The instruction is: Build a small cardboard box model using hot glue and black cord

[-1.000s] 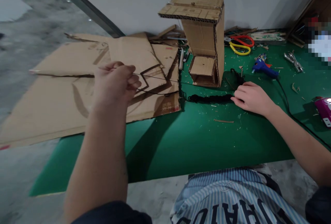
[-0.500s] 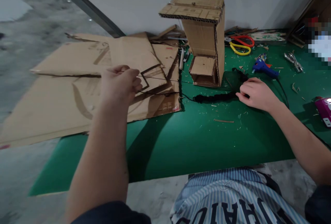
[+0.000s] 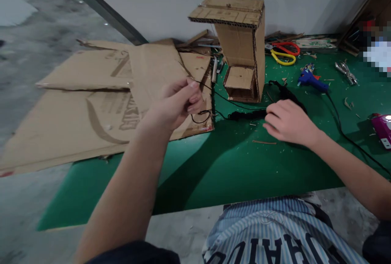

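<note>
From the head camera, the left hand [image 3: 179,103] is raised over the flat cardboard sheets [image 3: 91,105], its grip pinched on a thin black thread [image 3: 224,99] between thumb and fingertips. The thread runs slack from that pinch down to the right, across the edge of the cardboard and onto the green mat [image 3: 214,166], where it joins a thicker black braided bundle [image 3: 247,114]. The right hand [image 3: 288,123] lies on the mat with its fingers curled loosely over the right end of the bundle; whether that grip is actually clenched on it or only resting there I cannot tell.

The thread looks very light, limp and thin, so it likely slips easily and tangles; a fingertip pinch near its free end, as the left hand has, seems the sound place to take it. The bundle looks soft and floppy, best pinned or held near the end where the thread leaves it.

Behind stands an upright cardboard model [image 3: 241,48] with faint printed marks on its top, too small to read. Yellow and red scissors [image 3: 284,52], a blue glue gun [image 3: 311,79] and pliers [image 3: 345,70] lie further back. The cardboard sheet carries large dark lettering, not legible here. The striped shirt [image 3: 275,235] at the bottom edge shows big dark letters, seen upside down and cut off
</note>
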`<state>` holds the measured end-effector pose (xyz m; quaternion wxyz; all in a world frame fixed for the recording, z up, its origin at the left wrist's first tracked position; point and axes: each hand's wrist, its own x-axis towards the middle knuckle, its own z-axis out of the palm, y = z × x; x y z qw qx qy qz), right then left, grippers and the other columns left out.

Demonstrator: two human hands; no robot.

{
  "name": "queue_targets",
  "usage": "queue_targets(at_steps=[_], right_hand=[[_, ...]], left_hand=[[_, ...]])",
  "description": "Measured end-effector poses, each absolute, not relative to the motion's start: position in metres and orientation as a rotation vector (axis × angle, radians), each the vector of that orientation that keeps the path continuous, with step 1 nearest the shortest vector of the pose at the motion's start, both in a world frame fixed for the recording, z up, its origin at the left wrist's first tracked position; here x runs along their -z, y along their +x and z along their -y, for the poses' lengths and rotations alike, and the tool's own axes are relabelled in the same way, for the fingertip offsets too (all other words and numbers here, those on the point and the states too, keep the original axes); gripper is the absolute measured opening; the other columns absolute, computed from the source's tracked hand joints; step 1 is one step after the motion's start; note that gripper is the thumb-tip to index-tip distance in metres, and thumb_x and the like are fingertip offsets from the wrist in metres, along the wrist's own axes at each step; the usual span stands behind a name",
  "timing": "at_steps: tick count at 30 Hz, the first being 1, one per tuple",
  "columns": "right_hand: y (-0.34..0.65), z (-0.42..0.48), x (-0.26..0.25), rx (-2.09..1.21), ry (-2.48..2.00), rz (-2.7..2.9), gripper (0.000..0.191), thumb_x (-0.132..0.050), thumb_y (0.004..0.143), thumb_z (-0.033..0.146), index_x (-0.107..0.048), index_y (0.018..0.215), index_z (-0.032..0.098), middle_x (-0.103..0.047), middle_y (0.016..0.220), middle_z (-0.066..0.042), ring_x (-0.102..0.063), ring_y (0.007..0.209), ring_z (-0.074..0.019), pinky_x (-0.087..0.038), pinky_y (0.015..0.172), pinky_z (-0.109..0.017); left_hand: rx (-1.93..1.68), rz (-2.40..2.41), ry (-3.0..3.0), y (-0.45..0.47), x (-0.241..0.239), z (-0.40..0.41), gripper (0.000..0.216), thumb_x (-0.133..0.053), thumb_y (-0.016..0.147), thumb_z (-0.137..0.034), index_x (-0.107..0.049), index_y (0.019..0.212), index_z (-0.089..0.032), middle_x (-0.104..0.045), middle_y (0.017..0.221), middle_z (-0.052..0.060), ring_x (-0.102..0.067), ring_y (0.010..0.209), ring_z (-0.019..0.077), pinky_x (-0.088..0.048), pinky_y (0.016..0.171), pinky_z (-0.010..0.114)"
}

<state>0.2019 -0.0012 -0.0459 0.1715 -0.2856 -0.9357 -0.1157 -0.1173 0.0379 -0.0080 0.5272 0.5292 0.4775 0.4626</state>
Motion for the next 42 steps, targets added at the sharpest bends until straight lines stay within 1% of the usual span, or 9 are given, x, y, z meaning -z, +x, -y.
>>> queue_targets(at_steps=[3,8,11,16,19,25,31,36,42], right_hand=[[0.171,0.015,0.048,0.05,-0.591,2.862,0.025,-0.051,0.107,0.027,-0.072,0.105,0.013,-0.075,0.109,-0.012,-0.065,0.097,-0.0239,-0.048,0.085,-0.038],[0.117,0.018,0.055,0.055,-0.556,2.865,0.036,-0.037,0.108,0.012,-0.067,0.127,0.005,-0.068,0.14,-0.02,-0.064,0.123,-0.0264,-0.048,0.108,-0.039],[0.092,0.009,0.058,0.082,-0.779,2.817,0.043,-0.03,0.108,0.007,-0.062,0.137,0.002,-0.064,0.145,-0.022,-0.06,0.133,-0.028,-0.047,0.112,-0.04],[0.083,-0.001,0.063,0.038,-0.955,2.815,0.036,-0.04,0.103,0.001,-0.065,0.128,0.007,-0.07,0.125,-0.018,-0.065,0.113,-0.028,-0.052,0.095,-0.04],[0.093,-0.001,0.065,0.029,-1.019,2.799,0.034,-0.041,0.103,0.003,-0.065,0.125,0.01,-0.07,0.117,-0.016,-0.063,0.11,-0.0289,-0.05,0.09,-0.04],[0.109,0.0,0.063,-0.005,-1.165,2.736,0.036,-0.038,0.103,0.005,-0.064,0.126,0.011,-0.067,0.116,-0.016,-0.061,0.099,-0.0272,-0.044,0.077,-0.038],[0.111,-0.003,0.06,-0.057,-1.166,2.711,0.04,-0.037,0.113,0.03,-0.072,0.113,0.012,-0.067,0.111,-0.016,-0.062,0.104,-0.0266,-0.043,0.08,-0.037],[0.113,-0.004,0.062,-0.037,-1.112,2.689,0.054,-0.029,0.116,0.039,-0.074,0.106,0.011,-0.069,0.1,-0.015,-0.063,0.098,-0.0239,-0.04,0.076,-0.034],[0.137,-0.003,0.056,0.012,-1.104,2.694,0.052,-0.031,0.115,0.035,-0.073,0.096,0.011,-0.068,0.087,-0.012,-0.06,0.084,-0.0214,-0.034,0.07,-0.033]], left_hand=[[-0.951,-1.359,1.605,-0.115,0.013,-0.04,0.02,-0.074,0.082,-0.028,-0.057,0.088,-0.019,-0.047,0.065,-0.007,-0.041,0.054,0.0076,-0.032,0.049,0.021],[-0.311,-1.421,2.106,-0.118,0.025,-0.033,0.032,-0.061,0.087,-0.025,-0.065,0.117,-0.015,-0.066,0.085,0.001,-0.058,0.067,0.0138,-0.046,0.063,0.026],[-0.041,-1.4,2.375,-0.116,0.033,-0.032,0.031,-0.055,0.079,-0.01,-0.068,0.107,-0.015,-0.072,0.098,0.008,-0.068,0.086,0.0216,-0.051,0.077,0.031],[0.179,-1.374,2.525,-0.115,0.042,-0.035,0.018,-0.048,0.082,-0.009,-0.06,0.092,-0.018,-0.072,0.1,0.012,-0.07,0.096,0.0279,-0.053,0.082,0.036],[0.031,-1.369,2.496,-0.116,0.041,-0.031,0.014,-0.045,0.092,-0.021,-0.059,0.096,-0.02,-0.07,0.1,0.011,-0.07,0.097,0.0278,-0.054,0.084,0.037],[-0.483,-1.475,1.869,-0.11,0.036,-0.022,0.019,-0.05,0.096,-0.045,-0.047,0.099,-0.026,-0.053,0.077,-0.003,-0.056,0.047,0.0147,-0.045,0.045,0.027],[-0.486,-1.445,1.889,-0.096,0.026,-0.016,0.025,-0.062,0.086,-0.046,-0.058,0.08,-0.023,-0.05,0.06,-0.003,-0.047,0.047,0.0129,-0.034,0.042,0.023],[-0.927,-1.489,1.382,-0.084,0.036,-0.018,0.054,-0.08,0.066,-0.043,-0.029,0.06,-0.024,-0.023,0.053,-0.01,-0.024,0.043,0.0056,-0.017,0.04,0.021],[-1.303,-1.411,1.17,-0.09,0.036,-0.029,0.049,-0.075,0.054,-0.023,-0.026,0.052,-0.021,-0.023,0.055,-0.008,-0.027,0.048,0.0045,-0.022,0.043,0.018]])
